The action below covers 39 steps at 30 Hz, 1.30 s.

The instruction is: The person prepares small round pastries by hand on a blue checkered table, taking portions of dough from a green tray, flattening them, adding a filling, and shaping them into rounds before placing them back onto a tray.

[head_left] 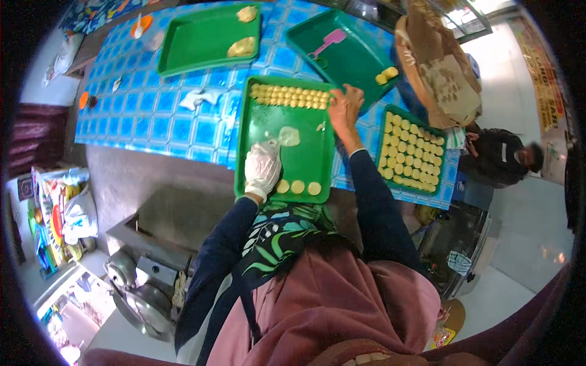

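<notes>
My left hand (262, 168), in a thin whitish plastic glove, lies palm down at the near left of a green tray (305, 160), fingers outstretched. Three flat pale-yellow dough discs (297, 186) lie beside it along the tray's near edge. Rows of small yellow dough balls (290, 96) fill the tray's far end. My bare right hand (347, 107) reaches to the tray's far right corner, at the end of those rows. Its fingers are bent together, and whatever they hold is hidden. A thin translucent round piece (289, 136) lies mid-tray.
At right, a green tray (383, 152) holds many pale discs. Another green tray (305, 33) carries a pink spatula (330, 42) and dough pieces. A far-left tray (198, 41) holds dough lumps (242, 47). A crumpled white cloth (199, 99) lies on the blue checked tablecloth (155, 125). A person (500, 154) stands right.
</notes>
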Each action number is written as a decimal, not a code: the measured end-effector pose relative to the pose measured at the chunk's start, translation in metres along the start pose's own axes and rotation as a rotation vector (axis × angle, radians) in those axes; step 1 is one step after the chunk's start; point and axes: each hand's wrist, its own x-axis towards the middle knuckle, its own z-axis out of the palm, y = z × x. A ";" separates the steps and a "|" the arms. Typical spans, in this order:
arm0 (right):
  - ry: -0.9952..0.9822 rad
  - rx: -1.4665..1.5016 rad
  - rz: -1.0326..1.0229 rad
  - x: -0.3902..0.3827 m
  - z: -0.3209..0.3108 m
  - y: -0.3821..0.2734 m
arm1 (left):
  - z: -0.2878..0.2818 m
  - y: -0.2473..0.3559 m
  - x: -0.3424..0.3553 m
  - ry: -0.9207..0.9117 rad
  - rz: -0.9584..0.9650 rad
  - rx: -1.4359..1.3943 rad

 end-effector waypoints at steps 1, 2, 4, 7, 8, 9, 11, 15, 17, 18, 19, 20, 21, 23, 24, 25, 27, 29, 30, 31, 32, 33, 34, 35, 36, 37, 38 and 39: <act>0.007 0.047 -0.038 0.003 0.002 -0.003 | 0.003 0.001 0.001 0.015 -0.009 -0.033; 0.013 0.095 -0.077 0.008 0.002 -0.002 | 0.006 0.000 0.003 0.029 -0.020 -0.064; 0.088 0.128 -0.119 0.026 0.003 0.015 | 0.020 -0.003 0.003 0.107 -0.056 -0.112; 0.177 0.072 -0.059 0.060 0.000 0.119 | 0.026 0.019 0.013 0.177 -0.108 -0.347; 0.180 0.025 0.034 0.067 -0.004 0.155 | 0.027 0.029 0.017 0.180 -0.096 -0.360; 0.175 0.033 0.029 0.074 -0.006 0.169 | 0.027 0.030 0.015 0.225 -0.179 -0.500; 0.102 -0.145 -0.006 0.090 -0.011 0.183 | 0.013 0.035 0.014 0.250 -0.385 -0.665; -0.133 -0.146 -0.530 0.118 -0.017 0.186 | 0.006 0.039 0.013 0.344 -0.449 -0.659; -0.145 -0.161 -0.611 0.127 -0.013 0.184 | 0.007 0.047 0.016 0.322 -0.535 -0.662; -0.149 -0.181 -0.687 0.130 -0.010 0.184 | 0.008 0.050 0.017 0.301 -0.610 -0.665; -0.155 -0.173 -0.692 0.133 -0.009 0.185 | 0.008 0.052 0.019 0.365 -0.595 -0.664; -0.267 -0.263 -0.698 0.137 -0.007 0.186 | 0.008 0.053 0.020 0.363 -0.605 -0.660; -0.378 -0.359 -0.703 0.141 -0.006 0.190 | 0.007 0.056 0.021 0.323 -0.666 -0.677; -0.413 -0.361 -0.742 0.146 -0.004 0.196 | 0.007 0.059 0.029 0.295 -0.706 -0.644; -0.441 -0.357 -0.781 0.149 -0.002 0.193 | 0.007 0.057 0.031 0.299 -0.720 -0.640; -0.442 -0.350 -0.793 0.150 -0.001 0.191 | 0.006 0.055 0.031 0.273 -0.741 -0.702; -0.491 -0.301 -0.735 0.150 -0.002 0.191 | 0.005 0.060 0.033 0.295 -0.759 -0.774; -0.443 -0.190 -0.703 0.147 0.000 0.193 | 0.001 0.069 0.037 0.294 -0.804 -0.769; -0.399 -0.077 -0.665 0.143 0.001 0.195 | 0.003 0.072 0.035 0.287 -0.847 -0.762; -0.403 -0.077 -0.670 0.140 0.003 0.196 | 0.010 0.072 0.033 0.287 -0.852 -0.764; -0.406 -0.154 -0.712 0.136 0.005 0.198 | 0.018 0.072 0.032 0.379 -0.763 -0.694; -0.404 -0.225 -0.757 0.136 0.007 0.192 | 0.021 0.070 0.032 0.473 -0.675 -0.616; -0.403 -0.218 -0.765 0.135 0.006 0.187 | 0.023 0.069 0.031 0.478 -0.683 -0.611; -0.398 -0.176 -0.695 0.134 0.005 0.184 | 0.025 0.068 0.028 0.480 -0.720 -0.632; -0.392 -0.146 -0.614 0.133 0.004 0.191 | 0.022 0.073 0.031 0.476 -0.746 -0.664; -0.391 -0.152 -0.612 0.133 0.004 0.195 | 0.018 0.078 0.035 0.476 -0.742 -0.668; -0.418 -0.174 -0.584 0.131 0.005 0.200 | 0.015 0.083 0.040 0.488 -0.738 -0.705; -0.443 -0.190 -0.560 0.131 0.005 0.199 | 0.012 0.085 0.042 0.505 -0.737 -0.737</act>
